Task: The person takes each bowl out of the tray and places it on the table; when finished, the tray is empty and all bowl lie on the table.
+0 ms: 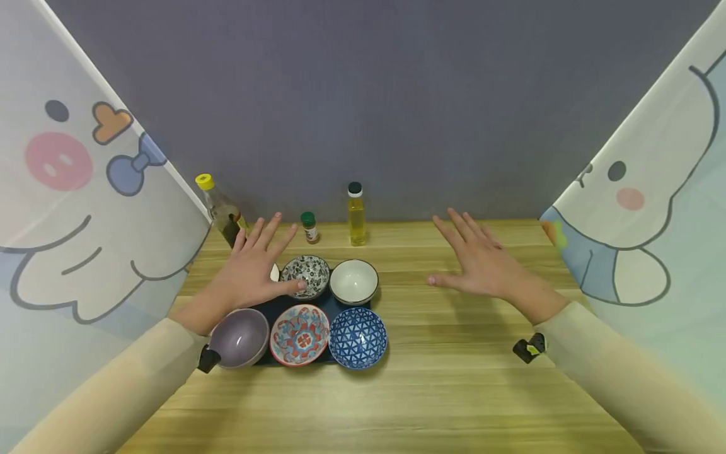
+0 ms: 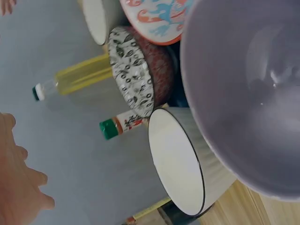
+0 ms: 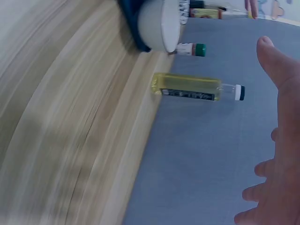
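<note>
My left hand (image 1: 249, 271) is spread above the left side of a group of bowls, holding nothing. Below it are a purple bowl (image 1: 241, 337), a black-and-white patterned bowl (image 1: 309, 271) and a white bowl (image 2: 176, 161), which the hand mostly hides in the head view. Beside these sit a red floral bowl (image 1: 300, 334), a blue patterned bowl (image 1: 358, 338) and a plain white bowl with a dark rim (image 1: 354, 282). Over the right part of the table hovers my right hand (image 1: 482, 265), fingers spread, with nothing in it.
A dark blue tray (image 1: 278, 306) lies under the bowls. Behind them stand a yellow-capped bottle (image 1: 221, 211), a green-capped spice jar (image 1: 310, 228) and an oil bottle (image 1: 357, 217). A grey wall rises at the wooden table's (image 1: 442, 391) back edge, with cartoon-printed curtains at both sides.
</note>
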The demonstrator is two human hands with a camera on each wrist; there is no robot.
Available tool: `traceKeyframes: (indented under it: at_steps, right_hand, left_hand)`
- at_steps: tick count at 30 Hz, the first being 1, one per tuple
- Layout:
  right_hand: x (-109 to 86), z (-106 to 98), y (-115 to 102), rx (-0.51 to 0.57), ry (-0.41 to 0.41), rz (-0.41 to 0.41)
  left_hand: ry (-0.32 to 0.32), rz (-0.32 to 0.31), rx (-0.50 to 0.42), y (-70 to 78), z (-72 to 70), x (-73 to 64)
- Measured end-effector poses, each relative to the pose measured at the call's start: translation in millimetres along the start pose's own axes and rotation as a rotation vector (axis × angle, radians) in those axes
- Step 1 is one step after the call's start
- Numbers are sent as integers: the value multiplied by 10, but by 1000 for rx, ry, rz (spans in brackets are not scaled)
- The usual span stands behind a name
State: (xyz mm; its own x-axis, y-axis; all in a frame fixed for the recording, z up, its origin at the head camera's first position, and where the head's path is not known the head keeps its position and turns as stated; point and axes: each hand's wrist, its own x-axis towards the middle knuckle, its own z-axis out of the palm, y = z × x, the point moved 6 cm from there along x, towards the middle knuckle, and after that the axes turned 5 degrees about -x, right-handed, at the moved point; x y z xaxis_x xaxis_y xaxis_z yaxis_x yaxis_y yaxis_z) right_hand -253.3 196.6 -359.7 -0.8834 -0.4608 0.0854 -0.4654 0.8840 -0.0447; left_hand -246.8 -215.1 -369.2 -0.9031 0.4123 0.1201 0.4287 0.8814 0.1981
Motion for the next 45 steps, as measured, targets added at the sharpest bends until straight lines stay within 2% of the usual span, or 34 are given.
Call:
traceKeyframes:
  at_steps: [6, 13, 17, 22, 30, 33, 37, 41, 45]
  right_hand:
    - [69, 60, -60, 103, 21, 2]
    - [178, 217, -156, 314, 11, 1]
    - [259, 336, -203, 419, 16, -11]
    - [361, 546, -239, 505, 15, 9]
    - [445, 888, -354, 632, -12, 75]
    - [452, 1023, -406, 698, -34, 94]
    - [454, 1176, -477, 795, -67, 114]
    - [464, 1294, -558, 855, -101, 121]
    - [480, 1388, -653, 911, -135, 123]
  left_hand:
    - [36, -38, -119, -191, -147, -74]
    - [57, -131, -280, -571, -234, -353]
    - [88, -181, -358, -797, -171, -541]
    - [116, -250, -431, -1088, -16, -759]
    - [0, -391, -511, -1416, 300, -1065]
    - [12, -390, -601, -1483, 385, -1140]
    - [5, -342, -747, -1519, 532, -1211]
    - [-15, -281, -927, -1476, 659, -1255]
    - [-23, -204, -1110, -1418, 723, -1267]
